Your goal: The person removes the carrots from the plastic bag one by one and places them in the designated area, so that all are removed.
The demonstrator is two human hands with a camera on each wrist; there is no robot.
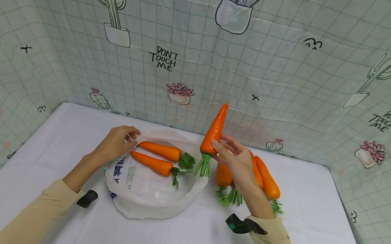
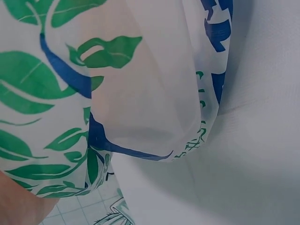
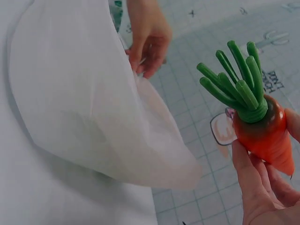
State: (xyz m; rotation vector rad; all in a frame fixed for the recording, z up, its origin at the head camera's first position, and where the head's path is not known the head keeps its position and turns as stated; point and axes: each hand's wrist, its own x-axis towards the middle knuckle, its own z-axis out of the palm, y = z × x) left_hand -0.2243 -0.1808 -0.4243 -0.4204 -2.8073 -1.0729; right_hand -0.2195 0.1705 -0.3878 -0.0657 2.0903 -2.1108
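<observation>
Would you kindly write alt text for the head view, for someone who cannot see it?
A person's right hand holds a carrot, tip upward, near an open white bag whose edge the left hand pinches. Two carrots lie in the bag; more carrots lie right of it.

The head view is brightly lit, both wrist views dimmer.

"DON'T TOUCH ME" on backdrop [image 1: 206, 63]
</observation>
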